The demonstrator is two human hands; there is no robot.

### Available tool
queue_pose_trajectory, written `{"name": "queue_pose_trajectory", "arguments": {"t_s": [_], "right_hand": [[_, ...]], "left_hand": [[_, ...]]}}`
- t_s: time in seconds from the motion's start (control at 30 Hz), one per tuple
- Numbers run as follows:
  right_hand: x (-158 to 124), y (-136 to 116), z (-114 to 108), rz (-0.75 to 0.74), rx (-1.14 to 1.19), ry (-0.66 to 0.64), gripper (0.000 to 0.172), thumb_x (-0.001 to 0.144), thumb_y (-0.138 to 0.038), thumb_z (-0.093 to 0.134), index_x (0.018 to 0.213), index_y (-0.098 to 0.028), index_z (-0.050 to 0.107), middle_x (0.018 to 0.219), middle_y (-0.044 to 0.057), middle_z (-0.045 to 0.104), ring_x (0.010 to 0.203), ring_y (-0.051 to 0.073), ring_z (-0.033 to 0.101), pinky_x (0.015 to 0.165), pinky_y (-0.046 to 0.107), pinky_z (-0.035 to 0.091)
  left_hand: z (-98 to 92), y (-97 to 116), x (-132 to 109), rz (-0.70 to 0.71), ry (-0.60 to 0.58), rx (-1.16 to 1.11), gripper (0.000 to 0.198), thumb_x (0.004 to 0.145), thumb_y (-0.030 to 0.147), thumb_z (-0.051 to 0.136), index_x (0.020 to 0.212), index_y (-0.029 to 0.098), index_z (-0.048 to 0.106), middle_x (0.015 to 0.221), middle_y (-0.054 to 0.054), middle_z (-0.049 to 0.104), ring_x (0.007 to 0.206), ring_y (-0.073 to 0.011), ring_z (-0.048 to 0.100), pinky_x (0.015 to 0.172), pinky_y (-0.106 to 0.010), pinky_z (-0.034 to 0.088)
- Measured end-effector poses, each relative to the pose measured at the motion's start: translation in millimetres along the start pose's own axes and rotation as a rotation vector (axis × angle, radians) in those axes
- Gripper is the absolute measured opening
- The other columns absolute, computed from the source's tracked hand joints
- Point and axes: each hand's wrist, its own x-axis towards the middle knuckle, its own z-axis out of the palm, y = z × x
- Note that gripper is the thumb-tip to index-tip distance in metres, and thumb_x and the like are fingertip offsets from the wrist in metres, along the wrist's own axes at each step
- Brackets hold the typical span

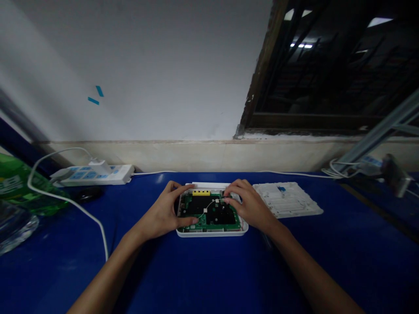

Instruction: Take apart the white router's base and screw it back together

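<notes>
Left hand (163, 211) spread in a wide C around the left end of the white casing (212, 233), thumb on the near-left part of the green circuit board (225, 227), fingers at the far rim, casing clasped between; right hand (250, 205) reaching in over the far-right corner, thumb and forefinger nearly together at the upper end of a thin white wire (211, 205); impossible to tell whether pinching the wire or only pressing there; casing set flat on the blue surface (203, 274), just short of the wall base (196, 155); surface stretching toward the wearer from the near rim; a white panel (288, 198) lying just beside the casing on the right; at the left, well apart, a power strip (124, 174) near the wall base, with a white cable (98, 220) looping forward; casing turned inside upward, corners rounded; board largely covered by a black sheet (216, 218); yellow port block (201, 193) along the far edge; wire slanting across, with two white tabs (205, 210) along it; far-right corner partly hidden behind fingers.
</notes>
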Motion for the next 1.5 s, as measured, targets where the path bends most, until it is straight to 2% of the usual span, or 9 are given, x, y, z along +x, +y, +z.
{"name": "queue_pose_trajectory", "arguments": {"t_s": [0.17, 0.43, 0.5, 0.63, 0.73, 0.93, 1.07, 1.3, 1.5], "right_hand": [[2, 1, 0, 0.016, 0.018, 0.006, 0.011, 0.087, -0.013, 0.075, 0.089, -0.023, 0.070, 0.094, 0.003, 0.067, 0.093, 0.024, 0.059, 0.086, 0.040, 0.048], [-1, 10, 3, -0.035, 0.029, -0.016, 0.009, 0.088, -0.017, 0.075, 0.092, -0.024, 0.072, 0.105, 0.006, 0.067, 0.101, 0.025, 0.059, 0.090, 0.043, 0.049], [-1, 10, 3, -0.042, 0.047, -0.022, 0.008, 0.088, -0.016, 0.074, 0.090, -0.024, 0.072, 0.108, 0.006, 0.066, 0.103, 0.025, 0.059, 0.093, 0.043, 0.049], [0, 9, 2, -0.042, 0.069, -0.058, 0.008, 0.089, -0.015, 0.072, 0.088, -0.023, 0.071, 0.109, 0.006, 0.066, 0.103, 0.024, 0.059, 0.093, 0.043, 0.049], [1, 8, 2, -0.036, 0.060, -0.054, 0.009, 0.089, -0.015, 0.073, 0.087, -0.023, 0.071, 0.103, 0.005, 0.066, 0.100, 0.023, 0.060, 0.089, 0.042, 0.049], [1, 6, 5, -0.022, 0.061, 0.011, 0.013, 0.084, -0.011, 0.078, 0.082, -0.023, 0.072, 0.097, 0.004, 0.069, 0.094, 0.022, 0.062, 0.087, 0.040, 0.049], [2, 8, 3, -0.040, 0.058, 0.028, 0.013, 0.083, -0.015, 0.080, 0.085, -0.023, 0.070, 0.100, 0.004, 0.070, 0.095, 0.022, 0.064, 0.087, 0.040, 0.050], [-1, 13, -4, 0.028, 0.009, 0.059, 0.025, 0.078, -0.031, 0.085, 0.086, -0.022, 0.064, 0.105, 0.007, 0.068, 0.074, 0.017, 0.061, 0.068, 0.033, 0.052], [-3, 13, -5, 0.055, 0.015, 0.018, 0.023, 0.080, -0.031, 0.084, 0.089, -0.021, 0.066, 0.094, 0.004, 0.065, 0.075, 0.018, 0.060, 0.068, 0.032, 0.050]], "left_hand": [[2.1, -2, 0, -0.008, 0.030, 0.005, 0.088, 0.069, 0.050, 0.089, 0.146, 0.026, 0.053, 0.114, -0.005, 0.045, 0.103, -0.0244, 0.055, 0.096, -0.047, 0.054], [1.5, -2, 0, 0.003, -0.001, 0.036, 0.087, 0.068, 0.057, 0.089, 0.144, 0.027, 0.056, 0.116, -0.005, 0.047, 0.107, -0.0247, 0.056, 0.101, -0.047, 0.051], [4.2, -1, 1, 0.008, 0.022, 0.046, 0.076, 0.073, 0.054, 0.086, 0.140, 0.028, 0.060, 0.115, -0.005, 0.048, 0.106, -0.0243, 0.057, 0.098, -0.046, 0.052], [12.0, 0, 7, 0.001, 0.167, 0.064, 0.033, 0.090, 0.032, 0.071, 0.122, 0.027, 0.072, 0.106, -0.005, 0.055, 0.098, -0.0213, 0.060, 0.094, -0.041, 0.052], [15.7, -2, 10, -0.053, 0.249, 0.044, 0.023, 0.088, 0.026, 0.071, 0.110, 0.025, 0.076, 0.099, -0.004, 0.060, 0.090, -0.0201, 0.062, 0.085, -0.037, 0.053], [17.8, -1, 12, -0.132, 0.308, 0.049, 0.020, 0.083, 0.033, 0.076, 0.101, 0.025, 0.080, 0.090, -0.003, 0.063, 0.076, -0.0181, 0.061, 0.070, -0.032, 0.050], [17.3, 2, 13, -0.142, 0.325, 0.055, 0.018, 0.084, 0.034, 0.073, 0.096, 0.023, 0.080, 0.087, -0.004, 0.063, 0.073, -0.0180, 0.061, 0.068, -0.031, 0.048], [17.7, -1, 13, -0.136, 0.320, 0.018, 0.021, 0.085, 0.038, 0.071, 0.095, 0.022, 0.080, 0.093, -0.005, 0.068, 0.075, -0.0180, 0.063, 0.066, -0.030, 0.050], [17.1, -2, 12, -0.134, 0.304, 0.015, 0.020, 0.086, 0.035, 0.071, 0.098, 0.023, 0.080, 0.095, -0.006, 0.069, 0.079, -0.0190, 0.064, 0.070, -0.032, 0.051]]}}
